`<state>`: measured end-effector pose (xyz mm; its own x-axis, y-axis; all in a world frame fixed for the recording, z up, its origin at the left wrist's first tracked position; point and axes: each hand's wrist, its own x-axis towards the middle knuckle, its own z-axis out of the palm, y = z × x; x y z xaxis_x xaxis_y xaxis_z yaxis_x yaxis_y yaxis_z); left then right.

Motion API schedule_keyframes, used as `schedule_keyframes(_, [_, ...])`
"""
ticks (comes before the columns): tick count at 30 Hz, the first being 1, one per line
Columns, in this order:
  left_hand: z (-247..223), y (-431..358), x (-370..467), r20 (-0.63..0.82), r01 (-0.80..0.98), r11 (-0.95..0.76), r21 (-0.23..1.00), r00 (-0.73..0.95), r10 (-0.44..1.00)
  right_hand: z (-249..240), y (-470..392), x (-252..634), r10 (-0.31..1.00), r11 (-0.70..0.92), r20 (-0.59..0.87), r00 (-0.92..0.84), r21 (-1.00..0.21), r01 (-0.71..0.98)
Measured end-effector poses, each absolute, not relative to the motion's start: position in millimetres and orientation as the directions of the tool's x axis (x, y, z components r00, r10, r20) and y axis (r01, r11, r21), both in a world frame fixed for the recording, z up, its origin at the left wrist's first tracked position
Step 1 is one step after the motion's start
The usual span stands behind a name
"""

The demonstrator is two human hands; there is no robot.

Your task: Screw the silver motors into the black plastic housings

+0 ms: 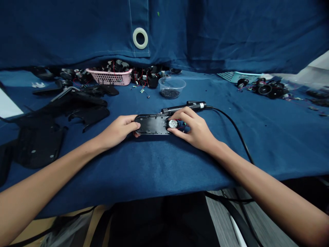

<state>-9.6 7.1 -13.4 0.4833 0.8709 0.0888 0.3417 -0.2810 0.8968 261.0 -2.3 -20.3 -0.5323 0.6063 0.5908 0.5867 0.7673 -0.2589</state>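
A long black plastic shell (153, 124) lies level above the blue cloth, its hollow side up. My left hand (120, 129) grips its rounded left end, thumb on top and fingers beneath. At the right end, my right hand (194, 127) has thumb and fingers closed around a round black part with a white disc (173, 124). This part touches the end of the shell; whether it is seated there cannot be told. Thin red and green wires show under my right hand. Just behind the shell lies a black electric screwdriver (184, 107).
A clear tub (172, 87) of small dark screws stands behind the screwdriver. Black shells (41, 142) are piled at left. A pink basket (110, 77) and a teal basket (239, 77) stand at the back, with wired parts (269, 89) at right. A black cable (235, 128) crosses the cloth.
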Motion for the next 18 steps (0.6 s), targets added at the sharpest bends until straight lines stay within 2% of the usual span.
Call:
schedule_keyframes(5, [-13.5, 7.9, -10.5, 0.081, 0.401, -0.31, 0.862, 0.495, 0.865, -20.9, -3.3, 260.2, 0.608, 0.769, 0.59, -0.531, -0.272, 0.579])
schedule_keyframes(12, [-14.0, 7.2, -10.3, 0.05, 0.379, -0.245, 0.892, 0.457, 0.888, -21.9, -2.2, 260.1, 0.595, 0.78, 0.59, -0.546, -0.26, 0.569])
schedule_keyframes(18, [-13.2, 5.7, -8.8, 0.069, 0.404, -0.268, 0.875, 0.445, 0.893, -22.8, -4.7, 256.3, 0.49, 0.834, 0.571, -0.659, -0.086, 0.545])
